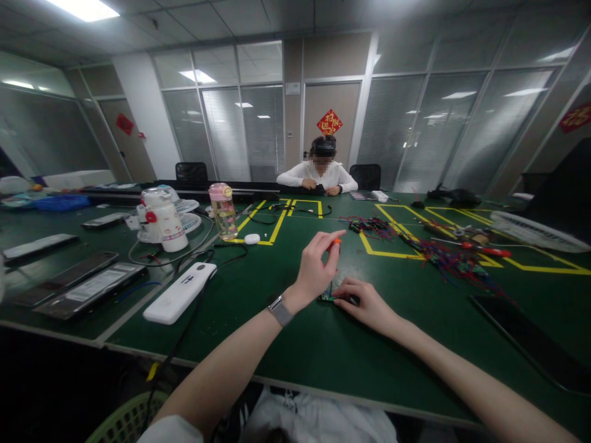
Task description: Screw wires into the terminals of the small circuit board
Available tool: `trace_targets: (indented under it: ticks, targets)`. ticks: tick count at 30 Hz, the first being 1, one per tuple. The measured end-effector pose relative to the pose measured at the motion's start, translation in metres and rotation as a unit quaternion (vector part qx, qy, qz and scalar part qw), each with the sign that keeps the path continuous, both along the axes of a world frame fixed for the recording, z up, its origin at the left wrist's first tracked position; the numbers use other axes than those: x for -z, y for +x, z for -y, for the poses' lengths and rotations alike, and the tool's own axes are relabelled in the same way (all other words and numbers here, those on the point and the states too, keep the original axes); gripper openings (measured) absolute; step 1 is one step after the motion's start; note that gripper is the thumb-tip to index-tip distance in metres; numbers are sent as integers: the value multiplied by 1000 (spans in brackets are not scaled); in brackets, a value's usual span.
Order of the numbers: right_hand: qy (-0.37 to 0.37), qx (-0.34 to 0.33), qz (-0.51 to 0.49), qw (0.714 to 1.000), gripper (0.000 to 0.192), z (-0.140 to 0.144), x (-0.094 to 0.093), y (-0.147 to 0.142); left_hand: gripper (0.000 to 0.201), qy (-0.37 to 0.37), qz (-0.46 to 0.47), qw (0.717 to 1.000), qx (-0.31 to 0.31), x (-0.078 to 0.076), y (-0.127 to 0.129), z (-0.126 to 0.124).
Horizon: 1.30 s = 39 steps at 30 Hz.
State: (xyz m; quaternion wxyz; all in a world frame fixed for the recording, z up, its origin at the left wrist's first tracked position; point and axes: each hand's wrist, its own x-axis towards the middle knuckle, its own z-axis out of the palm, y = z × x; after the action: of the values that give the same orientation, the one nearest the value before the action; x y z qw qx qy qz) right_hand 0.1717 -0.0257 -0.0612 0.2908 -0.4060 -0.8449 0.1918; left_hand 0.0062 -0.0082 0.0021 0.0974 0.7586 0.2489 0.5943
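My left hand point(314, 267), with a watch point(281, 310) on its wrist, is closed round a small screwdriver point(337, 241). Only bits of the orange handle show past the fingers, and a thin shaft points down. Below it, a small green circuit board point(326, 298) lies on the green table point(295, 351). The fingers of my right hand point(364, 301) pinch the board's right edge. Whether the screwdriver's tip touches the board, I cannot tell.
To the right lie heaps of red and blue wires point(443, 258) and a dark flat panel point(526, 338). A white power bank point(180, 293), a bottle point(223, 211) and a white jug point(166, 221) stand or lie left. Across the table sits a person point(318, 175).
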Motion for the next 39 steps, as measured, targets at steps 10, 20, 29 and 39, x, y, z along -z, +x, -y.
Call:
trace_targets:
  ticks: [10,20,29,39]
  targets:
    - [-6,0,2,1000,12,0,-1,0,26,-10,16,999,-27,2,-1,-1]
    - [-1,1,9,1000,15,0,-1,0,23,4,-11,1000,-29,3,0,1]
    - [7,-3,7,1000,16,0,-1,1,30,17,8,1000,-10,5,0,3]
    - [11,1,16,1000,15,0,-1,0,15,49,29,997,-45,7,3,2]
